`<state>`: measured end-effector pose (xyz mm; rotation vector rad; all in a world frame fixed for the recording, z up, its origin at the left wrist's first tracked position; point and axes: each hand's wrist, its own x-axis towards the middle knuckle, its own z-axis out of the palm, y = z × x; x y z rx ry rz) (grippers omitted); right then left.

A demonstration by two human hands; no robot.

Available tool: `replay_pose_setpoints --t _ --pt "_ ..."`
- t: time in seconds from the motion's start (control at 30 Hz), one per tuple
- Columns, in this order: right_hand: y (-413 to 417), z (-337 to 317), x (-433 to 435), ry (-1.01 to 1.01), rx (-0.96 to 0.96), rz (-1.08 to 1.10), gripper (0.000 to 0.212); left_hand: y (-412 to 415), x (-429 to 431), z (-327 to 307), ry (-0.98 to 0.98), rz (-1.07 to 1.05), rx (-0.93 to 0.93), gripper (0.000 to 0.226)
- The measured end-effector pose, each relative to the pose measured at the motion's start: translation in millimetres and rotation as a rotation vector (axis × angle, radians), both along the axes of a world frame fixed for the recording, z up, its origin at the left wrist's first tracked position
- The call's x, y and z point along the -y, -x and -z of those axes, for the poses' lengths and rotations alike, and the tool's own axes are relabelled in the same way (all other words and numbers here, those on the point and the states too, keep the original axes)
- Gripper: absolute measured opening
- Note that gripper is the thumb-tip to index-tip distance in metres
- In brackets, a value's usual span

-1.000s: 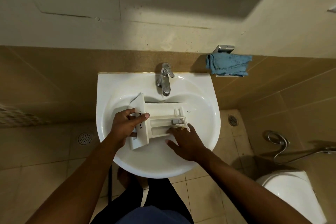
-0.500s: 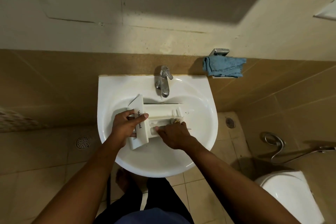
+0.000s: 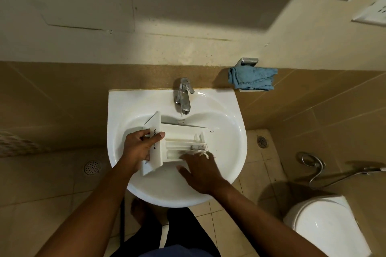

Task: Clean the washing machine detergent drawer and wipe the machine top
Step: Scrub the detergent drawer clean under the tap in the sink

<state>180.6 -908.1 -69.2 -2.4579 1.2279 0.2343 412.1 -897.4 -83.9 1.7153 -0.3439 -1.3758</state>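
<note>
1. Two hands on one part: the detergent drawer (image 3: 183, 142) lies in the sink (image 3: 229, 108) basin with its compartments facing up. Its front panel (image 3: 155, 146) is at the left and the body runs to the right.
2. Left hand (image 3: 140, 148) is clamped on the front panel, thumb over the lettered face and fingers wrapped behind. I read it as the anchor, stopping the drawer from skating on smooth porcelain while the other hand works.
3. Right hand (image 3: 200, 171) lies against the drawer's near wall, fingertips reaching into the nearest compartment. Something pale shows at the fingertips, too small to say whether it's a scrubber or residue. I can't tell if the fingers are pinching or just pressing.
4. Tap (image 3: 183, 98) sits just above the drawer's far edge, and a thin trickle seems to land there. The placement makes sense: rinse water runs through the compartments and drains into the basin.
5. Blue cloth (image 3: 252, 78) is parked on a wall holder just right of the sink, apart from the wash. It's likely reserved for the machine top.
6. My call on progress: mid-scrub on the drawer. The washing machine is not in view and the top wipe is not yet done.
7. Risk: the dividers are thin plastic, and the small grey insert (image 3: 198, 147) in the middle channel could pop loose under hard rubbing.
</note>
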Motion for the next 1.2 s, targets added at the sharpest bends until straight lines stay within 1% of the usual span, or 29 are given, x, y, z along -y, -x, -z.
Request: replay_pose_setpoints --t 0.03,0.1,0.17,0.23,0.27,0.33,0.37,0.43,0.47,0.5,0.57,0.6,0.63,0.7,0.73,0.77,0.8,0.83,0.9,0.93,1.0,1.03,1.07,1.13,1.2 --pt "10 -1 9 -0.052 -0.003 0.021 0.051 0 0 0 -0.005 0.001 0.003 0.067" --pt "24 -3 30 -0.197 0.095 0.141 0.045 0 1 1 -0.005 0.005 0.007 0.066" --pt "29 -6 54 -0.185 0.146 0.295 0.03 0 0 -2 -0.004 0.014 0.01 0.062" --pt "30 -1 72 -0.11 0.087 0.362 0.023 0 0 -4 0.006 0.014 0.008 0.058" --pt "30 3 76 -0.129 0.04 0.362 0.024 0 0 -4 0.005 0.012 0.012 0.058" --pt "26 11 80 -0.187 -0.032 0.331 0.028 -1 -1 -4 0.002 0.015 0.02 0.061" --pt "24 12 82 -0.185 -0.074 0.287 0.03 -1 -2 -4 0.0 0.016 0.021 0.063" --pt "17 9 86 -0.125 -0.158 0.17 0.036 -2 -3 -5 -0.008 0.02 0.017 0.059" --pt "12 5 87 -0.075 -0.158 0.141 0.039 -2 -2 -7 -0.007 0.02 0.014 0.054" --pt "7 1 88 -0.026 -0.121 0.146 0.04 -1 -2 -8 -0.006 0.02 0.012 0.048" --pt "-1 0 89 -0.012 0.043 0.24 0.034 0 -2 -11 -0.006 0.015 0.007 0.041" --pt "-4 1 87 -0.056 0.116 0.284 0.03 0 -2 -11 -0.009 0.013 0.01 0.043" --pt "-7 4 82 -0.115 0.158 0.268 0.028 0 -3 -12 -0.011 0.014 0.011 0.045" --pt "-11 13 67 -0.166 0.115 0.066 0.034 0 -3 -14 -0.015 0.018 0.015 0.047" --pt "-10 16 61 -0.155 0.049 -0.04 0.04 0 -3 -14 -0.015 0.022 0.021 0.045" --pt "-6 19 58 -0.136 0.031 -0.085 0.042 0 -2 -15 -0.017 0.033 0.03 0.043" --pt "-1 22 59 -0.142 0.069 -0.057 0.04 -1 -1 -17 -0.022 0.051 0.04 0.041" --pt "4 22 62 -0.168 0.155 0.013 0.036 -2 0 -18 -0.028 0.075 0.052 0.038" --pt "14 18 70 -0.208 0.364 0.259 0.022 -7 4 -21 -0.039 0.143 0.08 0.034" --pt "19 13 76 -0.212 0.477 0.409 0.02 -10 6 -23 -0.038 0.181 0.097 0.034" --pt "32 4 88 -0.217 0.624 0.702 0.026 -15 9 -27 -0.029 0.242 0.132 0.033" --pt "40 2 95 -0.214 0.655 0.809 0.026 -15 10 -28 -0.02 0.27 0.156 0.032" --pt "48 1 102 -0.204 0.647 0.865 0.024 -14 9 -30 -0.009 0.291 0.186 0.034" --pt "58 2 113 -0.245 0.545 0.875 0.022 -10 5 -34 0.023 0.331 0.257 0.042" --pt "59 0 118 -0.39 0.444 0.851 0.037 -7 -1 -36 0.056 0.365 0.302 0.048"
